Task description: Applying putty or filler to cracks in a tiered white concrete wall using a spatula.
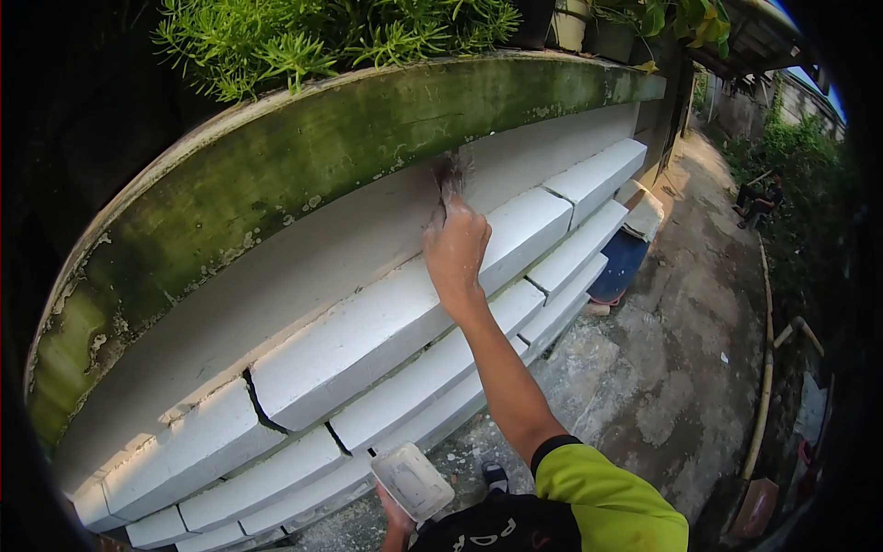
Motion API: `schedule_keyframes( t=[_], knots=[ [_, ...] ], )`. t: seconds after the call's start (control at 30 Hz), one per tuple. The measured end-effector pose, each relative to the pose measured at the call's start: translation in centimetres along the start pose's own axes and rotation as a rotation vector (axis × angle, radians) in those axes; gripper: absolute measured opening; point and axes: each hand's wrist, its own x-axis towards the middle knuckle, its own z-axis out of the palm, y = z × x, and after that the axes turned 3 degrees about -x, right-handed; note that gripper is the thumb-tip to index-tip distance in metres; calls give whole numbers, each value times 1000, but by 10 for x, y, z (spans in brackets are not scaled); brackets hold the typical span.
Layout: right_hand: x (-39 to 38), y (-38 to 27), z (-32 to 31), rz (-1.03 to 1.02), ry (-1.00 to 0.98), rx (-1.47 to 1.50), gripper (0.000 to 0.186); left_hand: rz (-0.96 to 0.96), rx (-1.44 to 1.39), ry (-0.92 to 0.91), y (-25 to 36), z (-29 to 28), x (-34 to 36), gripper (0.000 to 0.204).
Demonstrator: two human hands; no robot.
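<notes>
My right hand (457, 247) is closed round a paintbrush (451, 175), arm stretched far forward. The bristles, partly blurred, press up where the white wall band (354, 225) meets the mossy green ledge (368, 133). Low down near my body, my left hand (395, 513) grips a rectangular plastic tub (412, 480) with whitish residue inside; most of its fingers are hidden beneath the tub. Between the two hands run stepped rows of white blocks (359, 354) with dark gaps at some joints.
Leafy green plants (340, 37) and pots (570, 26) line the ledge top. A blue container (618, 267) stands past the blocks' right end. A concrete path (676, 340) runs along the right, edged by a bamboo pole (762, 368). Farther off, a person (762, 198) sits by bushes.
</notes>
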Motion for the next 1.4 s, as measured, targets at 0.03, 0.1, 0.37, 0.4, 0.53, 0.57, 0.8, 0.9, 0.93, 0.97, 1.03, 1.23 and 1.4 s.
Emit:
schedule_keyframes(
  t=[0.03, 0.1, 0.37, 0.4, 0.53, 0.57, 0.8, 0.9, 0.93, 0.97, 1.03, 1.23, 1.4],
  knots=[
    [-22, -21, 2, -78, -66, 32, 48, 3, -4, 2, 2, 2, -2, 71],
    [-68, -56, 3, -216, -136, 241, 51, -5, 17, -13, 4, 5, -4, 69],
    [22, 28, -38, 225, 278, 78, 34, 10, -1, -13, 15, 12, -6, 76],
    [33, 49, -31, 194, 347, -97, 34, 44, 23, 4, 14, 11, -3, 76],
    [19, 25, -6, 127, 62, -60, 40, 1, -2, -15, 14, 15, -5, 75],
    [-1, 3, -8, 94, -27, -44, 38, -6, -3, -27, 12, 11, -3, 75],
    [-151, -63, -78, -222, -101, 405, 31, -21, -86, -27, 27, 18, 2, 69],
    [-202, -51, -112, 81, -226, 628, 30, -45, -69, -83, 42, 23, 9, 77],
    [-216, -47, -115, 98, -273, 650, 30, -11, -61, -112, 43, 18, 16, 76],
    [-224, -45, -119, 151, -297, 676, 31, 2, -37, -83, 46, 21, 16, 76],
    [-241, -35, -118, 204, -331, 709, 33, 22, -18, -45, 53, 26, 20, 76],
    [-299, -24, -97, 321, -868, 349, 44, 1, -6, -96, 59, 31, 9, 78],
    [-302, -32, -96, 191, -778, 267, 52, 16, 46, -138, 59, 37, 0, 78]
  ],
)
